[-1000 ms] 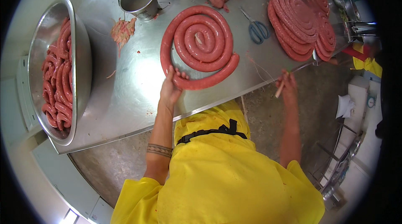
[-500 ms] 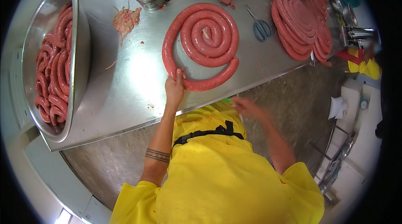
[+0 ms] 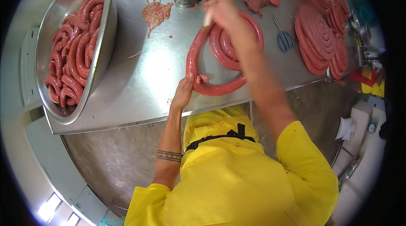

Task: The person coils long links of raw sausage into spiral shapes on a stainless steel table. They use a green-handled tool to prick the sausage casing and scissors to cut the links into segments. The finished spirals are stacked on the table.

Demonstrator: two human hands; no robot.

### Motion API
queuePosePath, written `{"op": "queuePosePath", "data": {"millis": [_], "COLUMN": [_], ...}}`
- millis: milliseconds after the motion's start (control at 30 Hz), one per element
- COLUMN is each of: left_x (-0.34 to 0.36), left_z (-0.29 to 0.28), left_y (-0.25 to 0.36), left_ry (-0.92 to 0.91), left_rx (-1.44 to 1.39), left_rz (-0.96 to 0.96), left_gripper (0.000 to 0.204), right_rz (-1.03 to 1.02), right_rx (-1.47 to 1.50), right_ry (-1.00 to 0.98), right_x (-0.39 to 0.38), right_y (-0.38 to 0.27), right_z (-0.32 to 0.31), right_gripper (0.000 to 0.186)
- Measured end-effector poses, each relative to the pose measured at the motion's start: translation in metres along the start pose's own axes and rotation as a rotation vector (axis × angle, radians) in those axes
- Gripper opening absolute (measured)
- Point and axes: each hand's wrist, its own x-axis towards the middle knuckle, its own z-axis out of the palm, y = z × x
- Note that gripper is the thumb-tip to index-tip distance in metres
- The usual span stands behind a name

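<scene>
On the table — sausage coil within curled left grip, below right grip around a tool

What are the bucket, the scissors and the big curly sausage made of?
The bucket looks like polished metal, maybe steel: it's silvery and shiny. The scissors seem to have smooth blue plastic handles and grey metal blades. The curly sausage is probably ground meat inside thin, wet skin: it's reddish pink and glossy.
</scene>
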Motion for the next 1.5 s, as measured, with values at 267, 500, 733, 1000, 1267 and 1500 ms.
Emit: {"op": "queuePosePath", "data": {"millis": [267, 500, 733, 1000, 1267, 1500], "left_x": [0.017, 0.020, -0.013, -0.002, -0.004, -0.020], "left_z": [0.008, 0.037, 0.022, 0.009, 0.008, 0.009], "left_y": [-0.014, -0.005, 0.006, 0.002, -0.011, 0.016], "left_ry": [-0.276, 0.470, 0.740, 0.471, 0.636, 0.896], "left_rx": [-0.822, -0.139, 1.145, 0.427, -0.210, 0.988], "left_rz": [0.056, -0.278, 0.337, -0.007, -0.036, 0.434], "left_gripper": [0.033, 0.021, 0.022, 0.028, 0.022, 0.025], "right_rz": [0.010, 0.656, -0.094, -0.461, 0.920, -0.100], "right_rx": [0.035, -0.782, -1.468, -1.003, -1.136, -1.387], "right_ry": [-0.067, -0.150, -0.944, -0.453, -0.139, -0.951], "right_x": [-0.127, -0.251, -0.130, -0.156, -0.197, -0.123], "right_y": [-0.157, -0.033, 0.039, -0.012, -0.079, 0.072], "right_z": [-0.182, -0.089, 0.016, 0.039, -0.079, -0.012], "right_gripper": [0.032, 0.037, 0.028, 0.023, 0.037, 0.031]}}
